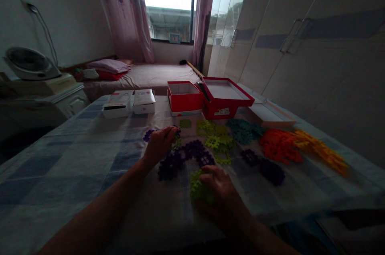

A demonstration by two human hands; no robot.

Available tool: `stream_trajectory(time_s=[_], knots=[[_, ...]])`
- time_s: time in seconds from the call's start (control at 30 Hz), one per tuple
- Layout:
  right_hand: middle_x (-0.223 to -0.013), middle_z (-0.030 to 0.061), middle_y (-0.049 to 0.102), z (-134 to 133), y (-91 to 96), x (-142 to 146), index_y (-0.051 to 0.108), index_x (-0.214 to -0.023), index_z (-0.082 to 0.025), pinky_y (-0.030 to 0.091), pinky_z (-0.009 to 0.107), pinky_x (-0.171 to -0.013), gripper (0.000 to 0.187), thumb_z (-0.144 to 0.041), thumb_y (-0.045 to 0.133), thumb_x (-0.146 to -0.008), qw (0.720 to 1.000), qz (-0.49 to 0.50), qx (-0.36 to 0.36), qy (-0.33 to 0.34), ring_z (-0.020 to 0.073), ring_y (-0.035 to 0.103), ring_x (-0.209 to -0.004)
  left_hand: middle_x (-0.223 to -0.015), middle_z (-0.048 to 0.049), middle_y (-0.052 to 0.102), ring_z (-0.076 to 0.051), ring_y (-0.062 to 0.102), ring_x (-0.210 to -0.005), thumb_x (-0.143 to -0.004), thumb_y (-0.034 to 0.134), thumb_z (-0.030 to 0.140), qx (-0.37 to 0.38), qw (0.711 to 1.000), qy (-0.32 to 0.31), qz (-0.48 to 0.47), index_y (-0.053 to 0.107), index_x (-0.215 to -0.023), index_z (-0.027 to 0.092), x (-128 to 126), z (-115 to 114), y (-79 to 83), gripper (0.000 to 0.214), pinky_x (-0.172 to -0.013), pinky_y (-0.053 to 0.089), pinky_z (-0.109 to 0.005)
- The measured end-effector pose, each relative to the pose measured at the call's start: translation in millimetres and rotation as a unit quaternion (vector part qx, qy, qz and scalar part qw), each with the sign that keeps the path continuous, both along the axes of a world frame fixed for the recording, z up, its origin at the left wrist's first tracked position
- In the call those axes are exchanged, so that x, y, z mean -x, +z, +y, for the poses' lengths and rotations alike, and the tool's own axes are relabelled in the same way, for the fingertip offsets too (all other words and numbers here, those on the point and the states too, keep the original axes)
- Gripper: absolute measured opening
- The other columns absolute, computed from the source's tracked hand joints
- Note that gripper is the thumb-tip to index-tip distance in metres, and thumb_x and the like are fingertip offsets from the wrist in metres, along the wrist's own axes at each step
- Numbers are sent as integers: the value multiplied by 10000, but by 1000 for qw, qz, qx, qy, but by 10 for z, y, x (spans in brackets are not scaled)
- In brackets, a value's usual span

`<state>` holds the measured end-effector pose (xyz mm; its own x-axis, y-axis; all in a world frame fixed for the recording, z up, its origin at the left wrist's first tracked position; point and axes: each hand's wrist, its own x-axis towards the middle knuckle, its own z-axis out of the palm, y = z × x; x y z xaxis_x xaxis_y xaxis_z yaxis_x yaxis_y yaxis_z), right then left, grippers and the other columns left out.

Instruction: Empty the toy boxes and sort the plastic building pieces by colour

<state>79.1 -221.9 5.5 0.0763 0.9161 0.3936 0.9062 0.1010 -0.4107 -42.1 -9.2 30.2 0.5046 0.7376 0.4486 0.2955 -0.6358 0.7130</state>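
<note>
My right hand [219,187] is closed around a clump of yellow-green interlocking plastic pieces [197,187] near the front of the table. Farther forward, my left hand [161,141] has its fingers bent together over a small yellow-green piece [177,142], partly hidden under the fingertips. Between the hands lie dark purple notched pieces [171,163], loosely heaped. One more purple piece [148,134] shows left of my left hand. Loose yellow-green pieces [212,141] spread beyond my right hand, and a single green square [185,123] lies behind my left hand.
Teal [245,130], red-orange [278,145] and yellow [321,150] piles lie to the right, with a dark purple pile [272,171] nearer. Behind stand a red box [185,102], a tilted red lid [230,100], white boxes [144,106] and a shallow tray [270,115]. A checked cloth [75,162] covers the table.
</note>
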Motion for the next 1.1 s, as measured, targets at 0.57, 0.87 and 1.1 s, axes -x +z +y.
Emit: stream_trajectory(time_s=[0.57, 0.87, 1.1], knots=[[-1201, 106, 499, 23, 42, -29, 522, -1169, -239, 388, 386, -916, 574, -183, 686, -622, 996, 53, 52, 55, 251, 470, -1100, -956, -60, 650, -157, 617, -813, -844, 438, 375, -22, 991, -121, 53, 618, -1048, 167, -1088, 88, 293, 343, -732, 480, -256], [-1134, 77, 487, 52, -65, -62, 526, -1092, -253, 404, 393, -871, 597, -270, 764, -545, 996, 57, 46, 51, 254, 480, -1043, -1121, -63, 594, -186, 562, -1032, -827, 502, 256, -171, 962, -166, 130, 627, -1014, 214, -365, -160, 4, 229, -912, 463, -331], [-1136, 84, 411, 88, 143, -115, 492, -963, -206, 454, 303, -846, 354, -111, 631, -651, 986, 165, -21, -28, 183, 508, -1000, -1063, -45, 615, -160, 584, -967, -852, 482, 260, -113, 975, -137, 135, 630, -987, 210, -12, -294, 33, 206, -879, 467, -306]])
